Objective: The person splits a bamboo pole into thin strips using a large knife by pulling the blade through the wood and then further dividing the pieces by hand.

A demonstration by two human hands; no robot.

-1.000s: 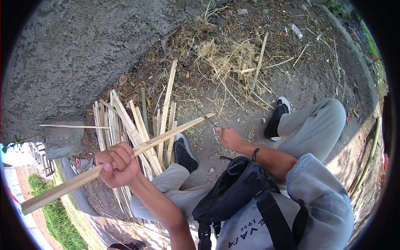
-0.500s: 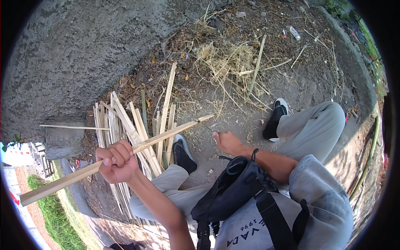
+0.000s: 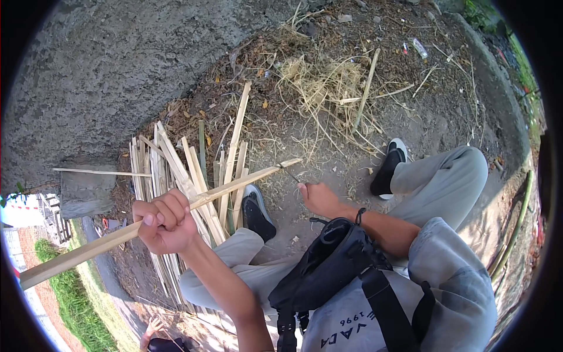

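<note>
My left hand [image 3: 164,222] is closed round a long pale bamboo strip [image 3: 234,185], which slants from the lower left up to the middle. My right hand [image 3: 319,198] is a fist, with the thin dark blade of a knife [image 3: 290,174] sticking out of it; the handle is hidden in my fingers. The blade's tip touches the strip near its upper right end. Below and beyond the strip lies a pile of split bamboo strips [image 3: 187,176], beside my left shoe [image 3: 257,214].
A heap of fine shavings [image 3: 322,88] lies on the dirt ahead, with a loose bamboo piece [image 3: 366,88] on it. A rough concrete wall [image 3: 117,76] rises at the left. A clear plastic bottle [image 3: 419,48] lies far right. Another person's hand [image 3: 153,326] shows at the lower left.
The strip has shifted slightly down and left with my left hand. The knife's blade now shows more plainly against the strip's end. Another person's hand has come into view at the lower left.
</note>
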